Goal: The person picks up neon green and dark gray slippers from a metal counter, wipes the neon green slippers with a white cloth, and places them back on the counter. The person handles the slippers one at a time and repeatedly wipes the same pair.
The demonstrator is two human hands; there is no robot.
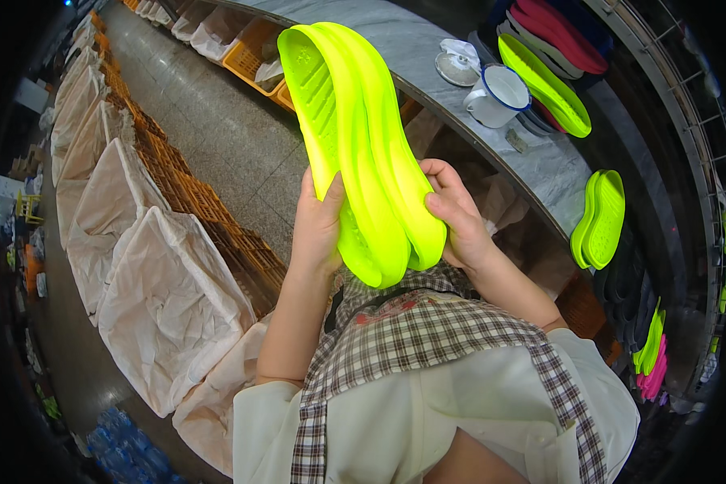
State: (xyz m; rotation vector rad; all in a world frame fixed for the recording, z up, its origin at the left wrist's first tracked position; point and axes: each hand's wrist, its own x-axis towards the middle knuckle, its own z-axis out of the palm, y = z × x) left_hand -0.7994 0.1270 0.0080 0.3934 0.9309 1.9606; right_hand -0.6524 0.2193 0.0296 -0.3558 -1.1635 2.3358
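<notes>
Between my two hands I hold neon yellow-green shoe soles (365, 153), nested against each other and tilted upright with their long sides toward me. My left hand (320, 216) grips the lower left edge, its thumb over the rim. Closed on the lower right edge is my right hand (456, 211), with thumb and fingers pinching the outer sole. The textured inner face of the left sole shows; the fingers behind the soles are hidden.
On the grey work surface (427, 40) at right stand a white enamel mug (498, 95) and a lidded dish (457, 63). More green soles (599, 218) lie beyond, beside dark and pink ones. Cloth-lined baskets (173, 306) line the left; an orange crate (250, 56) stands ahead.
</notes>
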